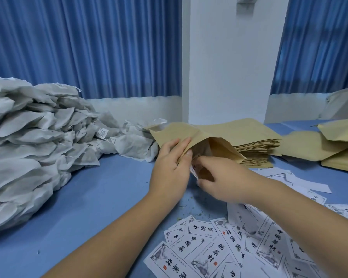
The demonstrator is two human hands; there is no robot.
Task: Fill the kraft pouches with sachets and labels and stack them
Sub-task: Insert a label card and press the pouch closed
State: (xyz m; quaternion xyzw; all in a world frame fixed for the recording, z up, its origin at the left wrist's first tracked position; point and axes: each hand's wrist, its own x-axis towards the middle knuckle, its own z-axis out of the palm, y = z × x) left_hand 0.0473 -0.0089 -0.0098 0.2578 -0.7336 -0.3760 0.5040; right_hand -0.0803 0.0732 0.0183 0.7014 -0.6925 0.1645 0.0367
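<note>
Paper labels (205,249) printed with black characters lie scattered on the blue counter (109,197), nearer the camera than the open pouch (189,131) and to its right. At the pouch's mouth, the left hand (172,163) grips the left edge and holds it spread. The right hand (219,179) pinches one label (195,167) at the opening, so the step in hand looks like the label going in. Whether sachets are already inside this pouch cannot be told.

Just behind the open pouch sits a thick stack of flat pouches (257,149), which look unfilled. Left of the open pouch a big heap of grey-white sachets (28,141) spreads along the counter. Well to the right of it lie a few fuller pouches (342,137), probably finished ones, loosely piled. Judging by the size of the sachet heap and the flat stack against that small pile, most of the job seems left to do.
</note>
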